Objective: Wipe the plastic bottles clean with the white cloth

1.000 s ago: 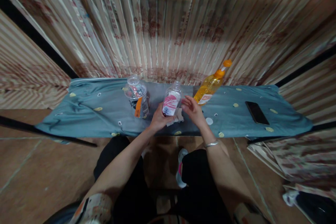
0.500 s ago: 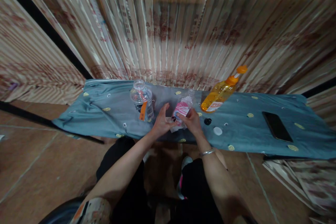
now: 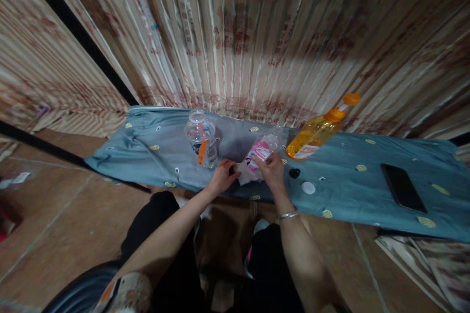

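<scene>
Pink-labelled clear plastic bottle [image 3: 262,149] tilted in the closed right hand [image 3: 272,172], above crumpled white tissue [image 3: 245,173] under the curled left hand [image 3: 222,178], on the blue-clothed tabletop [image 3: 348,186]; striped curtain [image 3: 257,34] hung behind.

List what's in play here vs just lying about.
In play: pink-label bottle, held by right hand; white tissue beside left hand.
Lying about: clear jar, yellow bottle, black cap, white cap, phone.
</scene>
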`<state>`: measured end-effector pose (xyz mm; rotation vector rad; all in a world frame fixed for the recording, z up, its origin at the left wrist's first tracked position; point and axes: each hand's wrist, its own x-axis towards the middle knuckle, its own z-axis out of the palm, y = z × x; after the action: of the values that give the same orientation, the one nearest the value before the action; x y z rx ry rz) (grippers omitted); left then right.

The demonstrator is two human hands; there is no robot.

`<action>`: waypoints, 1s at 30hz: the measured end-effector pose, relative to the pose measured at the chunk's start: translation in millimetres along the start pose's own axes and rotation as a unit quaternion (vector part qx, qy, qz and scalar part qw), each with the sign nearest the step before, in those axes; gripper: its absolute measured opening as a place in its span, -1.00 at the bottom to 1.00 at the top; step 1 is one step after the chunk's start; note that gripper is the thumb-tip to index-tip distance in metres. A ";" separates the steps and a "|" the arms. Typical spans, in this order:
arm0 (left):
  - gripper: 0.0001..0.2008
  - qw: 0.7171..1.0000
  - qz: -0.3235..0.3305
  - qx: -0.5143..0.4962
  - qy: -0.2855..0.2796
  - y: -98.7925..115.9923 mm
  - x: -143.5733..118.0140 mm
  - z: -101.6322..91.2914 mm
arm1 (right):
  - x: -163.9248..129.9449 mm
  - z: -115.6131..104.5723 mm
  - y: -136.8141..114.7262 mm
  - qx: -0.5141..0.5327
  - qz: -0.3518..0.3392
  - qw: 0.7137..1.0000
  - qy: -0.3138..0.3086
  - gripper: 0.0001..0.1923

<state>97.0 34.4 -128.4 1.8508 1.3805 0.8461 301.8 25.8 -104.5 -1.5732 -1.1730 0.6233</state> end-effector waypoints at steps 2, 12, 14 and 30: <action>-0.84 1.000 -0.001 0.015 -0.006 0.4 4.8 5.3 | 0.1 -2.0 -1.6 0.011 0.002 1.000 0.001 -0.40; -0.88 1.000 -0.012 0.015 0.009 7.0 28.9 9.2 | 2.1 -16.6 4.1 0.046 -0.022 0.999 0.013 -0.46; -0.90 1.000 -0.018 0.008 0.025 6.6 34.8 5.1 | 3.1 -20.3 6.4 0.046 -0.021 0.999 0.011 -0.45; -0.56 0.993 -0.079 -0.078 0.035 -15.0 43.1 0.7 | -6.9 -5.5 -9.5 0.088 -0.013 0.996 0.005 -0.48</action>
<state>99.5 79.3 -136.5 1.5864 1.4394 0.9171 300.3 17.1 -95.0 -1.4082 -1.0981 0.6822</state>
